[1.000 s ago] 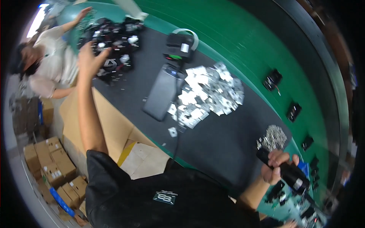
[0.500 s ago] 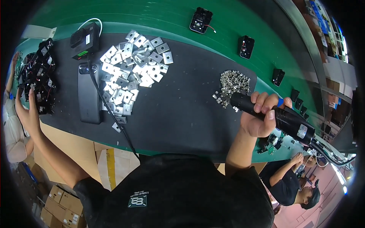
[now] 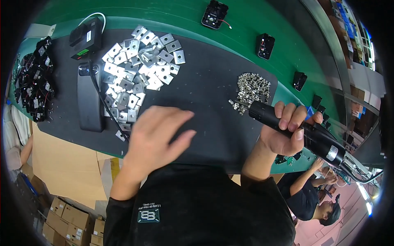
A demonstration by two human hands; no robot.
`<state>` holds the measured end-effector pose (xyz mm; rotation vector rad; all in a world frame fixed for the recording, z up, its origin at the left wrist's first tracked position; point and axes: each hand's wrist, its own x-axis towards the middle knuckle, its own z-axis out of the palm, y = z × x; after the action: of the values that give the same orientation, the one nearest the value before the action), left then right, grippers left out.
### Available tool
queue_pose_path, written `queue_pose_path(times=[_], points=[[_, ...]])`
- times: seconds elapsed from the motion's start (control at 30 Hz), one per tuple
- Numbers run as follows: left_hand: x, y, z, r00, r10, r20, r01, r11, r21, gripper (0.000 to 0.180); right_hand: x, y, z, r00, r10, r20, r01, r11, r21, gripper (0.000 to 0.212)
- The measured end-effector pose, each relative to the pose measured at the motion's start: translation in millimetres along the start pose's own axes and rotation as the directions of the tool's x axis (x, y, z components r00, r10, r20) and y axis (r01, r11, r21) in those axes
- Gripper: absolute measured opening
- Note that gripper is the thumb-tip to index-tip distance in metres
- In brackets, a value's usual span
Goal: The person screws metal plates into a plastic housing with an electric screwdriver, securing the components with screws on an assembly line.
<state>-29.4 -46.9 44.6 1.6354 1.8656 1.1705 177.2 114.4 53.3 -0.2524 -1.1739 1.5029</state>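
Note:
In my right hand (image 3: 287, 131) is a black electric screwdriver (image 3: 266, 115), my fingers wrapped round its body and its cord trailing off to the right. The screwdriver's front end points left, beside a pile of small silver screws (image 3: 253, 88) on the dark mat. My left hand (image 3: 154, 137) hovers over the near part of the mat, fingers stretched out and thumb apart, with nothing seen in it. A heap of bent silver metal plates (image 3: 143, 65) with holes lies just beyond the left hand. Black plastic housings with wiring (image 3: 39, 82) are piled at the far left.
Left of the plates lie a long dark grey device (image 3: 90, 102) and a black box (image 3: 86, 39) with a cable. Beyond the dark mat (image 3: 209, 65), several black housings (image 3: 214, 15) stand on a green surface (image 3: 164, 16). Another person (image 3: 305, 197) works at the right.
My left hand has moved right from the pile of black housings to the near middle of the mat. The right hand keeps its grip on the screwdriver, nearly in place.

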Motion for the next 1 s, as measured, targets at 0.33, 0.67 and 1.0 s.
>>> queue_pose_path(times=[0.33, 0.67, 1.0], points=[[13.5, 2.7, 49.2, 0.971, 0.048, 0.235, -0.05, 0.999, 0.001, 0.026, -13.9, 6.9, -11.3, 0.984, -0.014, -0.178, -0.007, 0.993, -0.119, 0.05], [19.7, 1.9, 61.3, 0.984, -0.039, 0.173, 0.042, 0.999, -0.013, 0.024, -12.9, 3.4, -2.7, 0.992, 0.039, -0.12, -0.046, 0.997, -0.057, 0.05], [38.9, 11.3, 86.0, 0.995, 0.04, 0.095, -0.033, 0.997, -0.074, 0.02, -12.4, -15.7, 2.5, 0.999, 0.038, 0.004, -0.038, 0.998, 0.051, 0.05]])
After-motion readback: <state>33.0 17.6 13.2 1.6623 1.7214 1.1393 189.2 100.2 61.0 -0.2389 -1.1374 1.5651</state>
